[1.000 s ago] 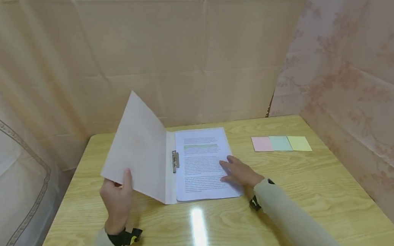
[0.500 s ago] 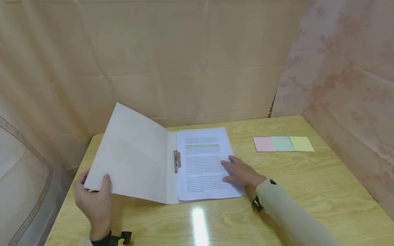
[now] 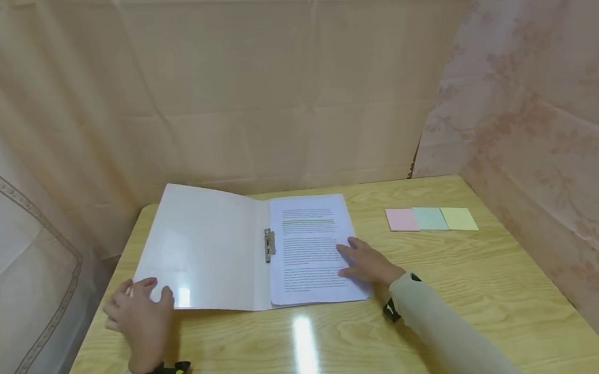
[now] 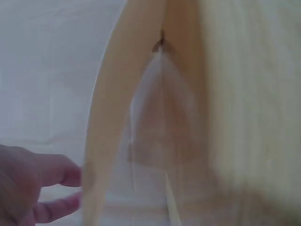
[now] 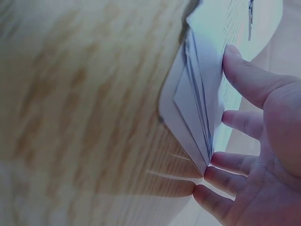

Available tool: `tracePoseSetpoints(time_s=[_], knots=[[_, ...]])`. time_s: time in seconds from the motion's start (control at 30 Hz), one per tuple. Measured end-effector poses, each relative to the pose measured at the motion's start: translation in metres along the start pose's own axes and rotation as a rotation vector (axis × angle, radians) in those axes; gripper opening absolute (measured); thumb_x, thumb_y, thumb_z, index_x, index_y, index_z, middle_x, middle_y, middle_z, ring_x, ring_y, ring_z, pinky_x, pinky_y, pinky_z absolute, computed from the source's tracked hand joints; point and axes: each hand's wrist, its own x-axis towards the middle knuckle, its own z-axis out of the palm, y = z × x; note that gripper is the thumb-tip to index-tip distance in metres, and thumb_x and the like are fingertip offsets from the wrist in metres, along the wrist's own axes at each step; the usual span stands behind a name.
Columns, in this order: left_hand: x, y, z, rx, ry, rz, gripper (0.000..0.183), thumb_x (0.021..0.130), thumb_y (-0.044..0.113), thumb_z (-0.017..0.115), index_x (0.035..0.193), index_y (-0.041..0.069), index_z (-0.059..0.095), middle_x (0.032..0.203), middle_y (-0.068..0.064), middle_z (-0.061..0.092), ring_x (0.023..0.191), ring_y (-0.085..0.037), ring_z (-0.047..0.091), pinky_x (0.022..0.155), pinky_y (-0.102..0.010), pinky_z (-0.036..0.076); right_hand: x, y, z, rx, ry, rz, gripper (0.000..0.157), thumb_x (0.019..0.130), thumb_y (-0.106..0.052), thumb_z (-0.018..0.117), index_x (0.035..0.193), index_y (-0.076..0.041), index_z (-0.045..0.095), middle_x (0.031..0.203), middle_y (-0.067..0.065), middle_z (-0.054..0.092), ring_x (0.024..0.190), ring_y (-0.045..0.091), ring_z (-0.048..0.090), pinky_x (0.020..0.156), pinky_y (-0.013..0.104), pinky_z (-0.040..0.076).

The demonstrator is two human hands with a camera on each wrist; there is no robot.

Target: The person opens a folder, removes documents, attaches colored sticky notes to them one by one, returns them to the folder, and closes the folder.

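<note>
Folder (image 3: 261, 282) lies open on the wood-grain counter (image 3: 238, 353), centre to left of the head frame. Its blank cover (image 3: 210, 245) is tilted slightly up at the outer side. A metal clip (image 3: 269, 246) sits along the spine, beside printed sheets (image 3: 309, 250) with a green-marked line near the top.

Left hand (image 3: 144, 322), lower left of the frame, is at the cover's near outer corner. Its fingers are spread and loosely bent; contact with the cover cannot be told.

Right hand (image 3: 370, 263), right of centre, rests on the lower right edge of the sheets, fingers spread.

Pink pad (image 3: 402, 220), green pad (image 3: 429, 218) and yellow pad (image 3: 459, 218) form a row at centre right of the frame.
</note>
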Motion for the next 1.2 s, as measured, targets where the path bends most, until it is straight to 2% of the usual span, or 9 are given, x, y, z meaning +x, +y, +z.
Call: tracePoseSetpoints(time_s=[0.07, 0.13, 0.37, 0.47, 0.6, 0.83, 0.93, 1.1, 1.2], knots=[[0.000, 0.001, 0.003, 0.090, -0.079, 0.010, 0.033, 0.086, 0.017, 0.058, 0.111, -0.004, 0.062, 0.139, -0.035, 0.036, 0.133, -0.054, 0.021, 0.095, -0.070, 0.017, 0.000, 0.000, -0.001, 0.006, 0.002, 0.001, 0.070, 0.092, -0.037, 0.065, 0.150, -0.013, 0.037, 0.160, 0.021, 0.021, 0.149, 0.040, 0.017, 0.116, 0.057, 0.023], [-0.002, 0.002, 0.007, 0.113, -0.125, 0.062, 0.032, 0.085, 0.013, 0.059, 0.110, -0.006, 0.062, 0.134, -0.034, 0.041, 0.129, -0.054, 0.028, 0.095, -0.069, 0.021, 0.000, 0.000, -0.001, 0.014, 0.009, 0.001, 0.070, 0.091, -0.037, 0.065, 0.150, -0.013, 0.037, 0.160, 0.021, 0.021, 0.149, 0.040, 0.018, 0.116, 0.057, 0.023], [-0.013, 0.007, 0.030, 0.145, -0.351, 0.372, 0.023, 0.084, 0.007, 0.063, 0.103, -0.004, 0.067, 0.116, -0.028, 0.062, 0.111, -0.048, 0.051, 0.093, -0.057, 0.044, -0.002, 0.006, 0.011, 0.026, -0.005, 0.010, 0.070, 0.090, -0.038, 0.066, 0.150, -0.013, 0.039, 0.160, 0.020, 0.024, 0.148, 0.039, 0.019, 0.116, 0.057, 0.024], [-0.016, 0.011, 0.038, 0.134, -0.445, 0.439, 0.022, 0.084, 0.009, 0.065, 0.102, -0.001, 0.068, 0.117, -0.025, 0.063, 0.114, -0.046, 0.052, 0.095, -0.057, 0.044, -0.004, 0.007, 0.017, 0.025, -0.014, 0.008, 0.070, 0.090, -0.038, 0.066, 0.149, -0.012, 0.039, 0.159, 0.020, 0.025, 0.148, 0.040, 0.019, 0.116, 0.057, 0.024], [-0.014, 0.020, 0.046, 0.132, -0.535, 0.466, 0.025, 0.087, 0.015, 0.066, 0.107, 0.000, 0.068, 0.120, -0.024, 0.062, 0.114, -0.044, 0.053, 0.095, -0.056, 0.045, -0.005, 0.005, 0.017, 0.019, 0.005, -0.003, 0.069, 0.091, -0.036, 0.066, 0.149, -0.011, 0.039, 0.159, 0.022, 0.025, 0.148, 0.040, 0.020, 0.117, 0.056, 0.022], [-0.009, 0.027, 0.051, 0.215, -0.605, 0.483, 0.029, 0.090, 0.017, 0.064, 0.110, -0.004, 0.067, 0.112, -0.022, 0.064, 0.105, -0.040, 0.058, 0.092, -0.053, 0.046, -0.002, 0.004, 0.011, -0.017, 0.011, -0.022, 0.069, 0.091, -0.036, 0.066, 0.149, -0.010, 0.039, 0.158, 0.022, 0.025, 0.148, 0.040, 0.021, 0.116, 0.056, 0.024], [-0.006, 0.029, 0.052, 0.251, -0.628, 0.518, 0.028, 0.091, 0.017, 0.062, 0.109, -0.004, 0.067, 0.106, -0.020, 0.065, 0.101, -0.037, 0.060, 0.091, -0.051, 0.047, 0.000, 0.005, 0.009, -0.012, 0.014, -0.021, 0.070, 0.090, -0.037, 0.067, 0.149, -0.011, 0.039, 0.158, 0.022, 0.025, 0.148, 0.040, 0.021, 0.116, 0.056, 0.024], [0.006, 0.041, 0.052, 0.321, -0.678, 0.579, 0.027, 0.092, 0.017, 0.062, 0.107, -0.005, 0.067, 0.099, -0.018, 0.066, 0.094, -0.033, 0.062, 0.087, -0.048, 0.050, 0.001, 0.003, 0.005, 0.009, 0.018, 0.008, 0.071, 0.089, -0.038, 0.068, 0.149, -0.013, 0.040, 0.159, 0.020, 0.025, 0.148, 0.039, 0.021, 0.117, 0.056, 0.023], [0.015, 0.049, 0.054, 0.369, -0.725, 0.584, 0.027, 0.091, 0.017, 0.064, 0.104, -0.006, 0.067, 0.097, -0.018, 0.067, 0.092, -0.033, 0.064, 0.086, -0.048, 0.051, 0.003, 0.002, 0.002, 0.012, 0.026, 0.012, 0.071, 0.088, -0.037, 0.070, 0.148, -0.013, 0.042, 0.158, 0.021, 0.027, 0.147, 0.041, 0.022, 0.115, 0.058, 0.024]])
